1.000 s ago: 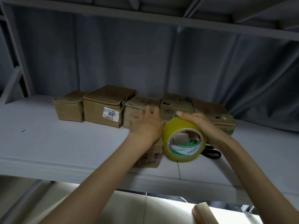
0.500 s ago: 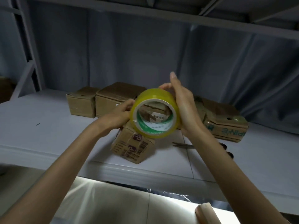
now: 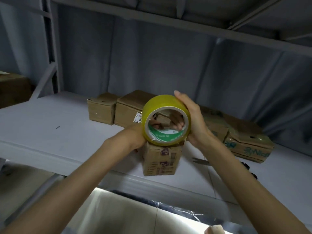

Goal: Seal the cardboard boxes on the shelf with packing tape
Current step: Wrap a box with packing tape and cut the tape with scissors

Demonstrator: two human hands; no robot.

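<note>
Both bare forearms raised and converged in front, right hand (image 3: 194,119) cupped round the side of the tape roll (image 3: 166,119), fingers curled behind it, left hand (image 3: 135,137) pressed against its other side, fingertips glimpsed through the core

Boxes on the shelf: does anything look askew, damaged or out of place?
Yes. One small box sits alone near the shelf front edge, apart from the back row. The rightmost box looks crumpled, its top flap raised. Scissors lie loose beside it.
</note>
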